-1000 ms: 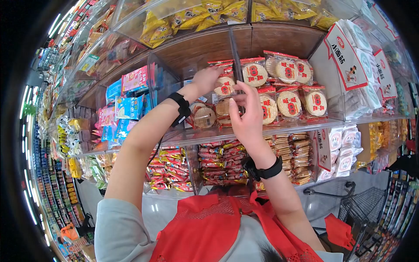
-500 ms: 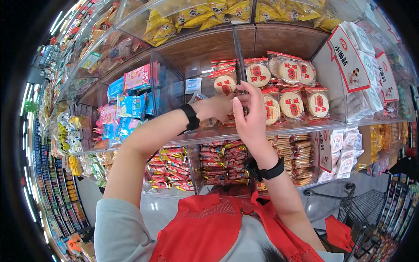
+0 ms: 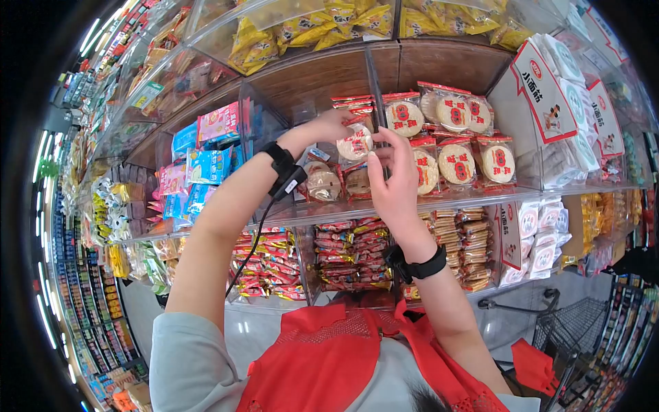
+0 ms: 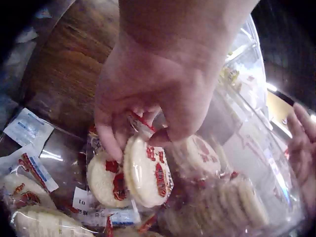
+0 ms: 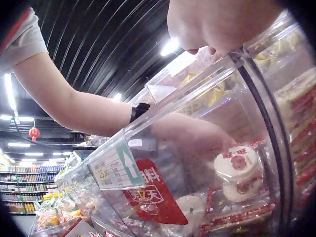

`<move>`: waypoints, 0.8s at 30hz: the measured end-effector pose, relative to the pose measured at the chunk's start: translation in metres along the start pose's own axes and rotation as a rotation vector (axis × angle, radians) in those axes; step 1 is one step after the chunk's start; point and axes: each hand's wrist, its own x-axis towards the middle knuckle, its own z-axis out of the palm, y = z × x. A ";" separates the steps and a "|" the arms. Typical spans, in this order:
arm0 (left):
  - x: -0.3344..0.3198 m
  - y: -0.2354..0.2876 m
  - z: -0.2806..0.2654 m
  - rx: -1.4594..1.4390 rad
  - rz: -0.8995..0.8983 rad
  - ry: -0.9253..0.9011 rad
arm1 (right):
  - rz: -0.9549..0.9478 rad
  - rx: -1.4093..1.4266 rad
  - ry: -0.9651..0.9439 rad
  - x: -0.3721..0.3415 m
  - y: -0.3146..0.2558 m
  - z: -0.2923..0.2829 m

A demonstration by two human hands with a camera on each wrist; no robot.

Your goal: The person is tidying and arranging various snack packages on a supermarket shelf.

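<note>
My left hand (image 3: 331, 128) pinches the top of a clear packet holding a round white cracker (image 3: 355, 143) with red print, in the bin left of the dark-edged divider (image 3: 375, 86). The left wrist view shows the fingers and thumb of this hand (image 4: 153, 94) at the red edge of the packet (image 4: 148, 170), which stands tilted against another cracker packet (image 4: 104, 180). My right hand (image 3: 397, 175) rests at the front end of the divider, thumb and forefinger apart, holding no packet. In the right wrist view, the hand (image 5: 222, 22) is above the clear bin edge.
Right of the divider lie more cracker packets (image 3: 456, 163). Blue and pink packets (image 3: 207, 165) fill a bin to the left. A white box (image 3: 546, 93) stands at the right. Yellow bags (image 3: 295, 27) sit above, and red-wrapped snacks (image 3: 353, 254) below the clear shelf front.
My left hand first moved down towards the front of the bin beside my right hand, then back up to the printed cracker packet, which it now pinches. The right hand has hardly moved.
</note>
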 end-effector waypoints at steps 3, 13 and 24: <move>-0.006 -0.009 -0.014 -0.378 -0.180 -0.089 | 0.000 0.014 -0.004 0.000 -0.001 0.000; -0.018 -0.021 -0.020 -0.003 0.064 0.052 | 0.028 -0.007 -0.009 0.000 -0.002 0.000; -0.006 -0.013 0.054 0.258 -0.035 0.527 | 0.038 -0.008 -0.008 -0.001 -0.002 0.000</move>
